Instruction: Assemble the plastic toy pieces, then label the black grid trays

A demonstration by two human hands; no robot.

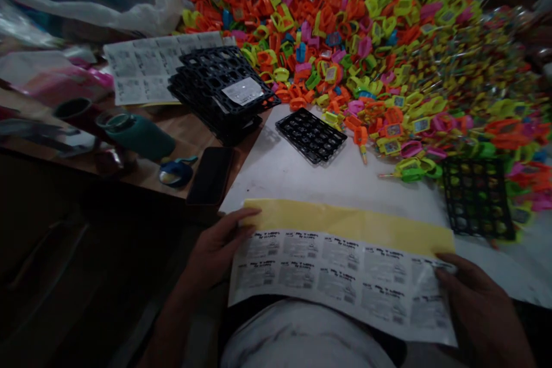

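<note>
A sheet of printed labels (340, 264), with a bare yellow strip along its far edge, is stretched between my hands over the near edge of the white tabletop (276, 178). My left hand (222, 241) pinches its left edge between thumb and fingers. On the opposite side, my right hand (474, 293) grips the right edge near the yellow strip. Beyond the sheet lie small black grid trays (311, 134). Another black grid tray (478, 198) rests at the right, against colorful plastic pieces.
A large heap of bright plastic toy watches (328, 40) covers the back. Stacked black trays (224, 86) stand at centre left, before more label sheets (146, 69). A phone (211, 175), a teal bottle (138, 133) and a blue tape dispenser (176, 172) sit left.
</note>
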